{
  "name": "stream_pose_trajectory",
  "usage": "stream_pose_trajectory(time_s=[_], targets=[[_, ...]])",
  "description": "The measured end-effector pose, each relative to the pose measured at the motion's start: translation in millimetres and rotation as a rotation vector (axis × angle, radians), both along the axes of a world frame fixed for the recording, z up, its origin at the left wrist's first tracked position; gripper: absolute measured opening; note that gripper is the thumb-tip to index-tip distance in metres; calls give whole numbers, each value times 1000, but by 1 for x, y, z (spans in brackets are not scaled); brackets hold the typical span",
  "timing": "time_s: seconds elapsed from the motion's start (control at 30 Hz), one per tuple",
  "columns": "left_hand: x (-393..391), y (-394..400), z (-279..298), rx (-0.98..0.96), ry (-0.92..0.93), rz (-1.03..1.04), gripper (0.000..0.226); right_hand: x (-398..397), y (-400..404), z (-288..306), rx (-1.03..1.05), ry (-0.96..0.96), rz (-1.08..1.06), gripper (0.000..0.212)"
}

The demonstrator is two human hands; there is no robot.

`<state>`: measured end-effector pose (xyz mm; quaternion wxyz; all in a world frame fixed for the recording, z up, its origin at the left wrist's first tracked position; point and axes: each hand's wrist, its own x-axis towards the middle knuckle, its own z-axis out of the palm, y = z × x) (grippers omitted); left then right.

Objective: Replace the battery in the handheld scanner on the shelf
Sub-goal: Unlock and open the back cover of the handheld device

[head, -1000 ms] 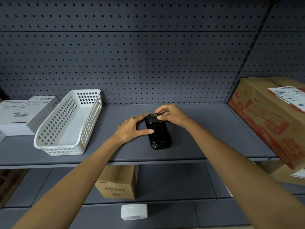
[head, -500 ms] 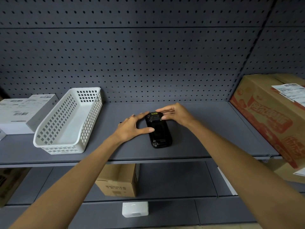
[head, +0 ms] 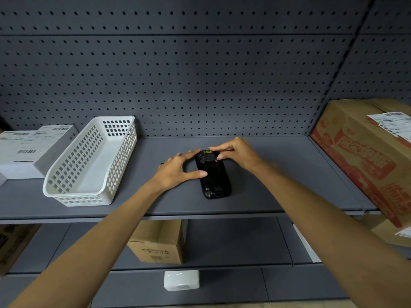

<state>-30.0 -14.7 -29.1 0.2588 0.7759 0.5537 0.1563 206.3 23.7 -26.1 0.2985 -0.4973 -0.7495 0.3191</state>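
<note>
A black handheld scanner (head: pixel 214 175) lies back side up on the grey shelf (head: pixel 278 174), its far end with a small yellow label. My left hand (head: pixel 178 171) rests against its left side, thumb touching the edge near the middle and fingers curved toward the far corner. My right hand (head: pixel 235 154) pinches the scanner's far end with its fingertips from the right. No loose battery shows in this view.
A white perforated basket (head: pixel 89 165) stands to the left, white labelled boxes (head: pixel 26 150) beyond it. A large printed cardboard carton (head: pixel 364 156) fills the right. Below, a small brown box (head: pixel 159 243) and a white box (head: pixel 181 280) sit on lower shelves. Pegboard backs the shelf.
My right fingers have shifted slightly along the scanner's far end. The left hand and the scanner stay in place; the view has tilted up a little.
</note>
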Motion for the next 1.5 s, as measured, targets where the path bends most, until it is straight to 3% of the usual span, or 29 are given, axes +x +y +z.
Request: stream_pose_trajectory(time_s=[0.9,1.1,1.5], targets=[[-3,1,-2,-31,-28,-12,100,1,-6,-3,17,16,10,38],[0,-2,2,-10,-33,-18,87,-3,-10,-6,51,20,-30,37],[-2,0,0,-24,-36,-26,111,-6,-12,-2,27,9,-46,39]])
